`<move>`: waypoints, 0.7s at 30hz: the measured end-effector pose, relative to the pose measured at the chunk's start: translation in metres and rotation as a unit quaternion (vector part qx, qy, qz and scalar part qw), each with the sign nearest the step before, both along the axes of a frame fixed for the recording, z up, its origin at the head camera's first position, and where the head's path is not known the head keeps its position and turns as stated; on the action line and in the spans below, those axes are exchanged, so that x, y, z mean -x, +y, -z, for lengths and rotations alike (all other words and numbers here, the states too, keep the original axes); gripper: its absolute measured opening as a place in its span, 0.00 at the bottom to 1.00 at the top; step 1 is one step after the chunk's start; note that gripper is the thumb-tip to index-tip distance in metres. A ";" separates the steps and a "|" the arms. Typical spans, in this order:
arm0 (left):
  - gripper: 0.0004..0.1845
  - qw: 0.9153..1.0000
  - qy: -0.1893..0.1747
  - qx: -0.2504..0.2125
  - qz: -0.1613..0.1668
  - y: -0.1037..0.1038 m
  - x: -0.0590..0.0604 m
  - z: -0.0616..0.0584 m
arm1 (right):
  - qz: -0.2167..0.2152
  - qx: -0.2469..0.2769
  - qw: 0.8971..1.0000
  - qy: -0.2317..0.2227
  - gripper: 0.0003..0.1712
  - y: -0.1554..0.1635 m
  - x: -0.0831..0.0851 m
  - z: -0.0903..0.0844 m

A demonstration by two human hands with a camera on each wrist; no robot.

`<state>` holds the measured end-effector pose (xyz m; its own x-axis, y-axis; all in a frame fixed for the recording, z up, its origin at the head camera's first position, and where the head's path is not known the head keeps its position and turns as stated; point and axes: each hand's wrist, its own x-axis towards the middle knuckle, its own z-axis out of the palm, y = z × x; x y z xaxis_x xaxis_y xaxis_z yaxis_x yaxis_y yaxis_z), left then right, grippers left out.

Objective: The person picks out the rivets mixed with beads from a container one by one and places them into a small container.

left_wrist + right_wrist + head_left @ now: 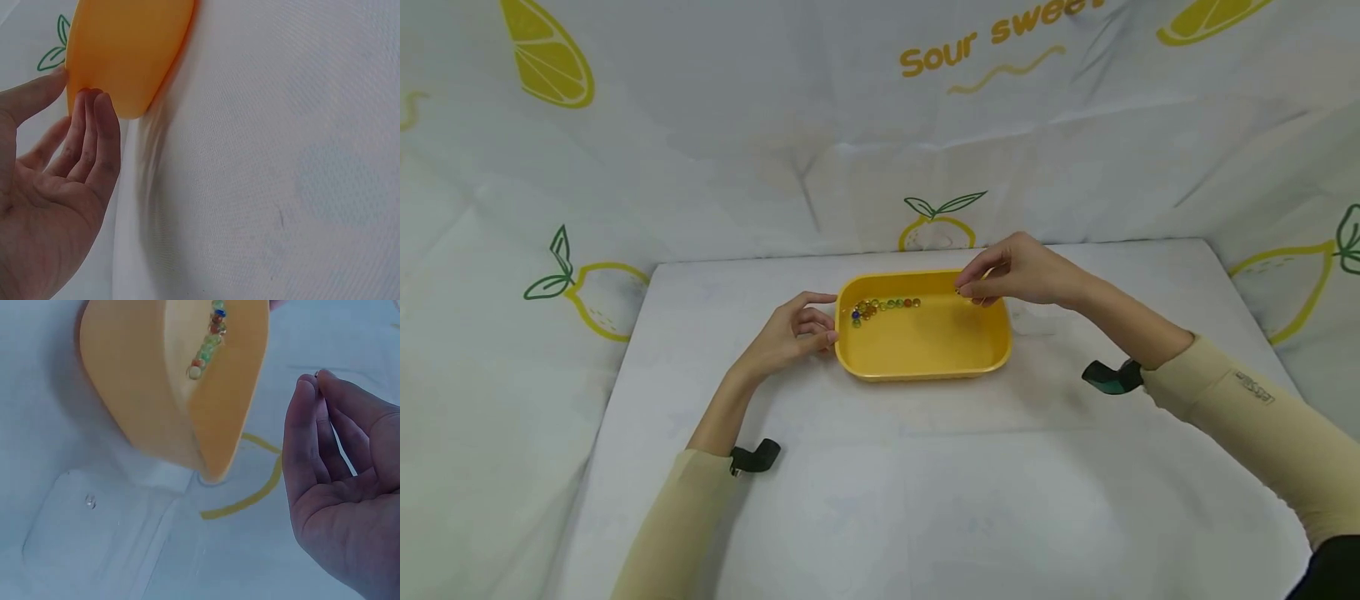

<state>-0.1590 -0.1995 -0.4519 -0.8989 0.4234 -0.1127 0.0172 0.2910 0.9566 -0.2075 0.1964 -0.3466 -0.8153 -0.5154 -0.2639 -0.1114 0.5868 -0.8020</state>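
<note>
A yellow tray (925, 360) stands on the white table with several small glass marbles (891, 304) lined up along its far and left walls, among them green, amber and one blue. My left hand (793, 333) rests its fingertips on the tray's left end; in the left wrist view its fingers (107, 115) lie against the outer wall. Over the tray's far right corner, my right hand (1018, 271) pinches a tiny thing between thumb and fingertips. In the right wrist view only a small dark speck of it (317, 374) shows; its kind I cannot tell.
Right of the tray lies a clear plastic container (69, 537) with a small clear bead-like thing (90, 501) in it. A white curtain (737, 167) with printed lemons hangs behind the table's far edge.
</note>
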 end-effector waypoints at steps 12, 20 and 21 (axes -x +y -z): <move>0.34 1.000 -0.003 -0.002 -0.001 0.000 0.001 0.000 | 0.084 -0.030 0.996 -0.017 0.18 0.063 0.003 0.012; 0.34 1.000 -0.011 -0.006 -0.003 0.001 0.001 0.000 | 0.094 -0.065 0.993 -0.008 0.19 0.092 0.008 0.022; 0.34 1.000 -0.012 -0.008 -0.004 0.001 0.000 0.000 | 0.092 -0.067 0.993 -0.007 0.18 0.094 0.008 0.022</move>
<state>-0.1594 -0.1986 -0.4521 -0.8991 0.4187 -0.1278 -0.0080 0.2764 0.9610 -0.2152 0.2901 -0.3690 -0.8877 -0.3178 -0.3331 0.0184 0.6985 -0.7154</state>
